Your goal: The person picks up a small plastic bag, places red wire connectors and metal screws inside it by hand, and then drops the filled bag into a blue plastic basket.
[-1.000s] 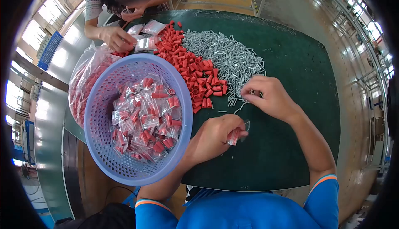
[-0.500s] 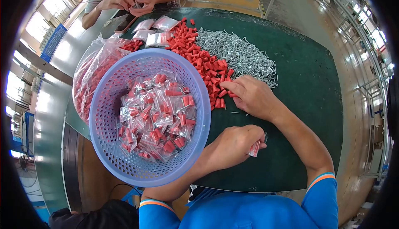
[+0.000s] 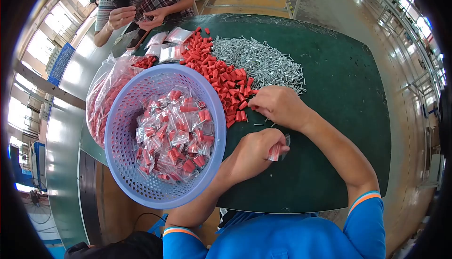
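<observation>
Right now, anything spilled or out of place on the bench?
Minor strays: a loose screw lies on the green tabletop, apart from the main screw pile, and one red cap sits off the far end of the red cap heap. No obvious damage.

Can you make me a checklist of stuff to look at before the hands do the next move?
1. Left hand holding a small clear bag: ok.
2. Bag's contents complete: cannot tell; only some red shows.
3. Right hand close to the red caps: ok, fingertips at the pile's edge.
4. Right hand's fingers holding something: cannot tell, they hide it.
5. Silver screws all in one heap: not ok; a loose screw lies apart.
</observation>
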`<action>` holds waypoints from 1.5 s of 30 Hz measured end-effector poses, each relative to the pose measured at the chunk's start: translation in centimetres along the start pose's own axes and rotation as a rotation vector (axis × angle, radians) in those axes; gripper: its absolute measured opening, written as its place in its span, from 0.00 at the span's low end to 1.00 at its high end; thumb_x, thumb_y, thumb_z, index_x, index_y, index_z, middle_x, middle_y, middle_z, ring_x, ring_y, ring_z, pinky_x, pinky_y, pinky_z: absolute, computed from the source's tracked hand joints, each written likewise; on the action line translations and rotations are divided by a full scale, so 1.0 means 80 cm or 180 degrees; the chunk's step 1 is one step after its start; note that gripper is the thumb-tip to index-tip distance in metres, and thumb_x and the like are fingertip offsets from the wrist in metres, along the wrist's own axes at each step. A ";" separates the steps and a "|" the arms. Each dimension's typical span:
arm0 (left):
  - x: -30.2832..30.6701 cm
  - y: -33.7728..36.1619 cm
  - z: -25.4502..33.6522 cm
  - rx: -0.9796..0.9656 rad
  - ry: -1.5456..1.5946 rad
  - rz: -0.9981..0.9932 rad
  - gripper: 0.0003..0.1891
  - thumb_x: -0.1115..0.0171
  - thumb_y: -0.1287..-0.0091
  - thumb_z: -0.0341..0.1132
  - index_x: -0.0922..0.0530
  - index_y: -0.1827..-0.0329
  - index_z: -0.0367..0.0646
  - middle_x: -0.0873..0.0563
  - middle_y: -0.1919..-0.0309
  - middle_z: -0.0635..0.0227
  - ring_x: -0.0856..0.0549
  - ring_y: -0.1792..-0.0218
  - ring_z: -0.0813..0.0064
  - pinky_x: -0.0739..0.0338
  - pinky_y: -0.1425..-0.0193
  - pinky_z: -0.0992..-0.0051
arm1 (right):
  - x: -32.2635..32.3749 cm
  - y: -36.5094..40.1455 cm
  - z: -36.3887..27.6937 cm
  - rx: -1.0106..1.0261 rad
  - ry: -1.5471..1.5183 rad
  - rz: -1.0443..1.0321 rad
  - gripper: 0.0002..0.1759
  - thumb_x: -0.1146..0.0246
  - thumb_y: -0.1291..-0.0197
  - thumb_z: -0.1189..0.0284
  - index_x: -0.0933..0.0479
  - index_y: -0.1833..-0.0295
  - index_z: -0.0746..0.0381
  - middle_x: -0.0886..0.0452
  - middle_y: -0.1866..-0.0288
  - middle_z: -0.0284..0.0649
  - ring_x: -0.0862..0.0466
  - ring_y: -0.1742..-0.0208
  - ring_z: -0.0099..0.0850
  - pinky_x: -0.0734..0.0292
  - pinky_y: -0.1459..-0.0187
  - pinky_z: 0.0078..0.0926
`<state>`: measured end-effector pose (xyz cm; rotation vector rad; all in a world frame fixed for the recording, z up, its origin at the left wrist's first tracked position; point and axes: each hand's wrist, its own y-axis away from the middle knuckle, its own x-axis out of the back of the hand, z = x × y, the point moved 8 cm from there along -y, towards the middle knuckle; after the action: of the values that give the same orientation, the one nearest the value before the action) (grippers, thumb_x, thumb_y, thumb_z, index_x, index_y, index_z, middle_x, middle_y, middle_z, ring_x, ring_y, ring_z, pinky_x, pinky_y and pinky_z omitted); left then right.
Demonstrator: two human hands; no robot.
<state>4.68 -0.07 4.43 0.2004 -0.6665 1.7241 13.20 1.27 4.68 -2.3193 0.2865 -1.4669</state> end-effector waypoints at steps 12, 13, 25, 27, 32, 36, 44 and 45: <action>0.020 -0.003 -0.011 0.0034 -0.0788 0.0433 0.11 0.35 0.48 0.20 0.26 0.65 0.38 0.20 0.71 0.61 0.18 0.69 0.61 0.25 0.67 0.70 | 0.051 0.053 0.032 -0.2043 -0.3431 0.0437 0.07 0.36 0.46 0.81 0.22 0.60 0.66 0.17 0.66 0.36 0.20 0.68 0.17 0.24 0.68 0.14; 0.020 -0.004 -0.012 0.0045 -0.0790 0.0427 0.11 0.35 0.48 0.20 0.26 0.65 0.38 0.20 0.71 0.61 0.18 0.69 0.61 0.25 0.67 0.70 | 0.055 0.051 0.023 -0.1903 -0.3250 0.0408 0.07 0.36 0.47 0.81 0.22 0.61 0.66 0.17 0.66 0.36 0.19 0.68 0.18 0.23 0.67 0.15; 0.029 -0.005 -0.001 -0.0303 -0.0894 0.0782 0.11 0.34 0.49 0.21 0.24 0.64 0.39 0.22 0.75 0.63 0.18 0.74 0.61 0.25 0.73 0.68 | 0.080 0.033 -0.046 -0.0256 -0.0452 0.0561 0.08 0.35 0.52 0.78 0.22 0.64 0.62 0.20 0.73 0.40 0.19 0.73 0.36 0.23 0.69 0.29; 0.033 -0.005 0.004 -0.0446 -0.0776 0.0964 0.11 0.34 0.49 0.21 0.23 0.64 0.39 0.23 0.75 0.63 0.19 0.74 0.61 0.25 0.73 0.68 | 0.079 0.034 -0.058 0.0121 -0.0064 0.0730 0.08 0.35 0.51 0.78 0.22 0.63 0.61 0.19 0.70 0.39 0.18 0.70 0.38 0.22 0.67 0.29; 0.033 -0.004 0.003 -0.0231 -0.0882 0.0814 0.11 0.34 0.50 0.19 0.22 0.65 0.39 0.21 0.74 0.63 0.20 0.75 0.64 0.26 0.73 0.71 | 0.086 0.033 -0.036 -0.0656 -0.1066 0.1033 0.07 0.36 0.50 0.78 0.22 0.62 0.60 0.18 0.68 0.39 0.17 0.68 0.35 0.21 0.65 0.26; 0.035 -0.005 0.005 -0.0474 -0.0801 0.0981 0.11 0.34 0.50 0.21 0.22 0.63 0.40 0.23 0.76 0.64 0.19 0.76 0.63 0.26 0.74 0.69 | 0.078 0.040 -0.030 -0.0704 -0.1037 0.0716 0.09 0.35 0.50 0.78 0.22 0.60 0.60 0.17 0.66 0.38 0.16 0.67 0.31 0.21 0.64 0.22; 0.037 -0.008 0.006 -0.0234 -0.0920 0.0858 0.10 0.33 0.49 0.22 0.21 0.63 0.41 0.25 0.79 0.64 0.21 0.78 0.66 0.28 0.76 0.70 | 0.095 0.044 -0.024 -0.0478 -0.1051 0.0751 0.10 0.33 0.52 0.79 0.21 0.61 0.62 0.17 0.63 0.38 0.17 0.60 0.35 0.23 0.57 0.29; 0.037 -0.008 0.005 -0.0227 -0.0935 0.0823 0.10 0.32 0.48 0.22 0.21 0.63 0.40 0.26 0.79 0.64 0.21 0.78 0.66 0.28 0.76 0.70 | 0.098 0.044 -0.035 -0.0062 -0.0599 0.0782 0.10 0.33 0.53 0.77 0.21 0.61 0.61 0.17 0.63 0.36 0.18 0.58 0.34 0.24 0.57 0.29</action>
<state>4.39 2.26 6.36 0.3336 -1.0038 1.9331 14.16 -5.38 10.74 -2.3204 0.5135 -1.1256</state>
